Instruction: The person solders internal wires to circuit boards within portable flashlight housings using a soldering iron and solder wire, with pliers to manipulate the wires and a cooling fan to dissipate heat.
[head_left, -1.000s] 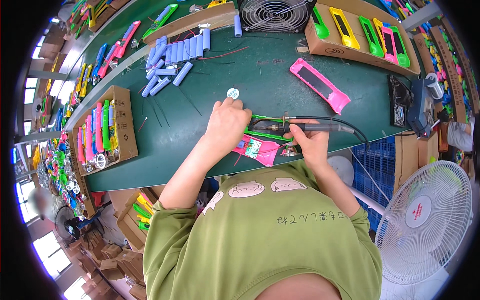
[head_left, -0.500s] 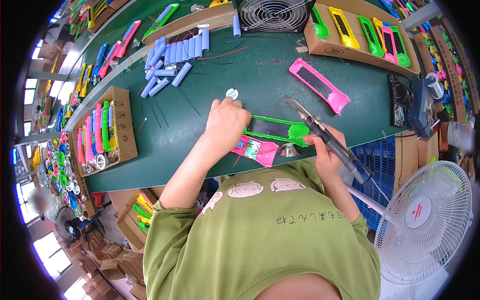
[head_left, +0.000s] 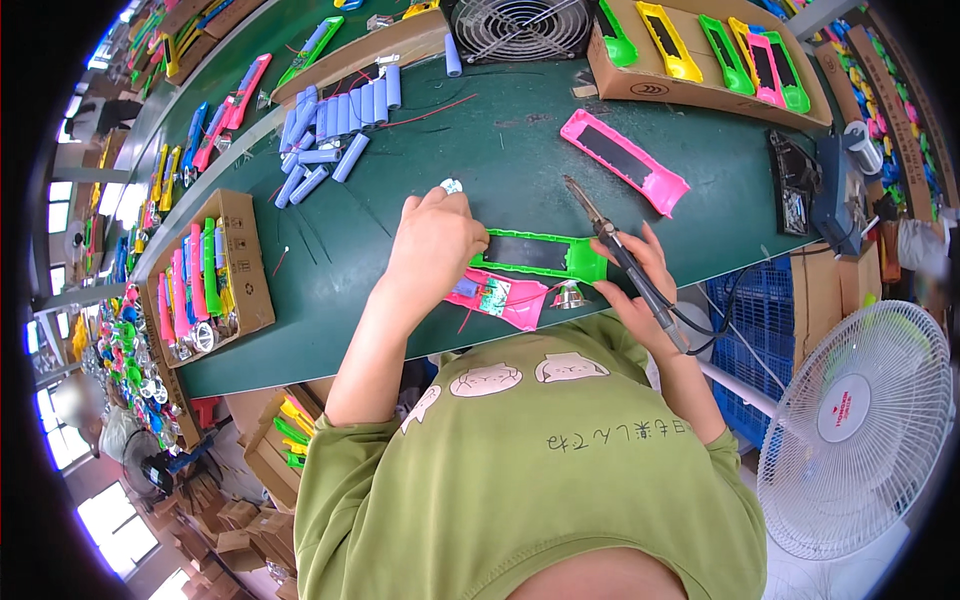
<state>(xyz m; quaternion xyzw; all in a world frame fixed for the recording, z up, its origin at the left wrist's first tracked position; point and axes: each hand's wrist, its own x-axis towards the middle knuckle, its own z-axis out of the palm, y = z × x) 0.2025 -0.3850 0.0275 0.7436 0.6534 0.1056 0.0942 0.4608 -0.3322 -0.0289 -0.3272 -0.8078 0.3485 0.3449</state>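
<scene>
My right hand (head_left: 656, 258) is closed around a soldering iron (head_left: 603, 224), whose tip points up and left above the table. Its fingers are also beside the right end of a green plastic casing (head_left: 583, 260) with a dark panel inside. My left hand (head_left: 432, 240) is curled over the casing's left end, and what its fingertips grip is hidden. A white round piece (head_left: 452, 186) shows just beyond those fingers. Nearer me lies a pink casing (head_left: 520, 303) with a small circuit board (head_left: 493, 297) and red wires. A silvery reflector cup (head_left: 568, 295) sits beside it.
Blue cylindrical cells (head_left: 345, 112) are piled at the far left. Beyond the green casing lies another pink casing (head_left: 628, 160). Boxes of casings stand left (head_left: 248, 255) and far right (head_left: 680, 92). A black fan (head_left: 520, 28) is at the back, a soldering station (head_left: 840, 195) at right.
The view has shifted slightly. My right hand and the soldering iron have come closer to the green casing's right end, the iron now held more steeply. My left hand stays at the other end.
</scene>
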